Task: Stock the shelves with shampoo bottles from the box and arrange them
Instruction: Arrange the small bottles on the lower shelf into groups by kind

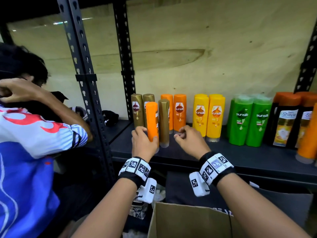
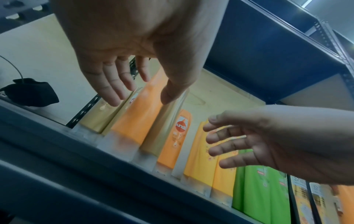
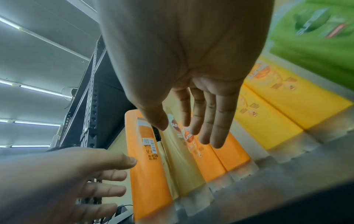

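An orange shampoo bottle (image 1: pixel 151 117) stands cap-down at the front left of the black shelf (image 1: pixel 188 152), back label facing me, beside a gold bottle (image 1: pixel 163 121). My left hand (image 1: pixel 145 134) cups the orange bottle's (image 2: pixel 138 121) lower part with relaxed fingers; in the right wrist view only its thumb reaches the bottle's (image 3: pixel 145 174) edge and the fingers stay spread. Just right of the gold bottle (image 3: pixel 184 166), my right hand (image 1: pixel 180 133) hovers over the shelf with loose fingers and holds nothing.
Behind stand rows of gold, orange (image 1: pixel 179 112), yellow (image 1: pixel 208 115), green (image 1: pixel 248 121) and black-and-orange bottles (image 1: pixel 288 121). A cardboard box (image 1: pixel 188 220) sits below my wrists. Another person (image 1: pixel 25 134) leans in at the left, beyond the black upright post (image 1: pixel 85 83).
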